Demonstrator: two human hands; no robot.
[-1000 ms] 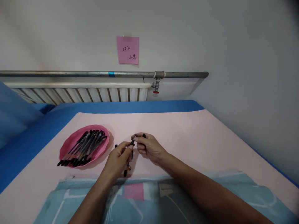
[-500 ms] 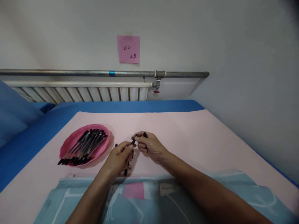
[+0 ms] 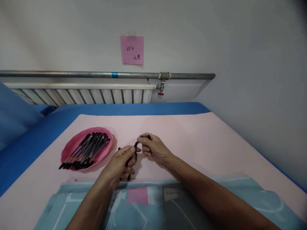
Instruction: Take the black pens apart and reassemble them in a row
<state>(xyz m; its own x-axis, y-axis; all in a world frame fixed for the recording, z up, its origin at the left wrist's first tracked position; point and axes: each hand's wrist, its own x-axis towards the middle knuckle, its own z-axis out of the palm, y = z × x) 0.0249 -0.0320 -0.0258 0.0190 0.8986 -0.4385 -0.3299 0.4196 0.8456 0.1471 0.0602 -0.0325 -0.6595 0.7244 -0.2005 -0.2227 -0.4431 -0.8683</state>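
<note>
My left hand [image 3: 119, 163] is closed around a black pen [image 3: 136, 144], whose upper end slants up to the right. At that end, the thumb and index finger of my right hand [image 3: 155, 149] are pinched together. A dark rounded piece, like a pen cap [image 3: 149, 137], pokes out above the right hand's curled fingers; the rest of it is hidden. Beneath and beside the left hand lie more dark pen parts [image 3: 129, 177], mostly covered by the fingers.
A pink scalloped dish [image 3: 110, 135] full of black pens [image 3: 90, 148] stands to the left on the pink table cover [image 3: 192, 137]. Patterned teal cloth [image 3: 79, 198] lies along the near edge. Behind the table are a radiator [image 3: 96, 95], a pipe [image 3: 83, 75] and a wall.
My left hand has turned slightly and its fingers have shifted along the pen, so more of the pen's upper end shows. The right hand has moved very little.
</note>
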